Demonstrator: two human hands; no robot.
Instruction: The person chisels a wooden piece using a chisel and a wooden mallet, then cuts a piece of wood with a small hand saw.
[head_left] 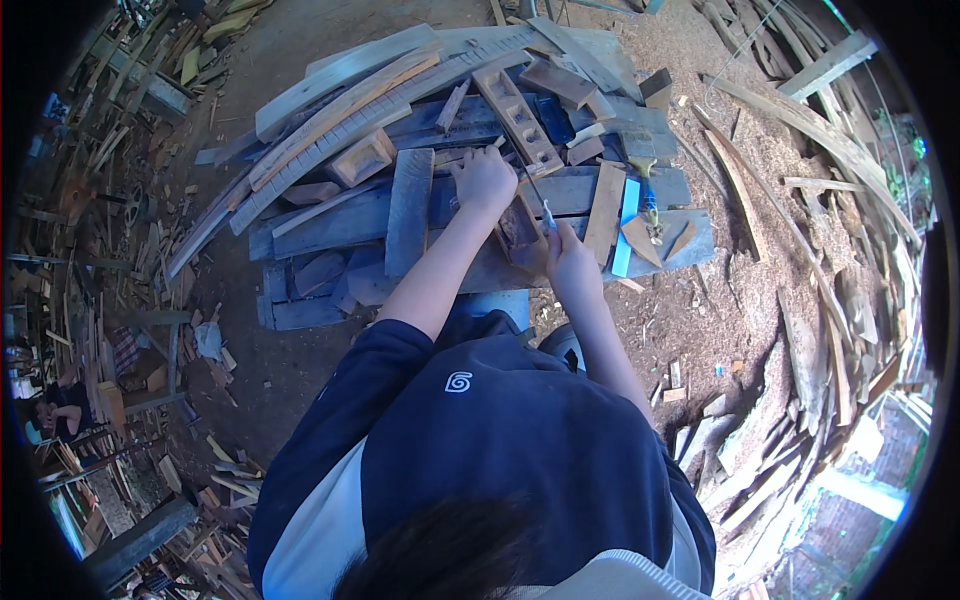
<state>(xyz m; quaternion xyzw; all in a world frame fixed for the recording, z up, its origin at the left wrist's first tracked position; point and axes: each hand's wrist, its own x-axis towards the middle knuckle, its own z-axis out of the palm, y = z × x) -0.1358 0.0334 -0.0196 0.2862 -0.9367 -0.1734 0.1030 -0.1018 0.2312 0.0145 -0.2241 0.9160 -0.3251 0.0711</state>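
Over the middle of the low wooden bench [650,224], my left hand [487,182] is closed. A small pale piece of wood [498,143] pokes out past its fingers. My right hand [573,262], lower and to the right, is wrapped round the pale handle of a thin-bladed hand tool [546,212]. Its dark, narrow blade slants up and left toward my left hand; whether it touches the wood, I cannot tell. Just beyond lies a wooden block with square pockets cut into it [515,115]. Below the blade rests a brown hollowed block [517,232].
Long curved boards [350,110] lie along the bench's far left. A plank [409,212] sits left of my left hand. To the right are a blue strip [626,226] and a paintbrush [646,180]. Scrap timber [830,300] and shavings cover the ground; another person [66,410] is far left.
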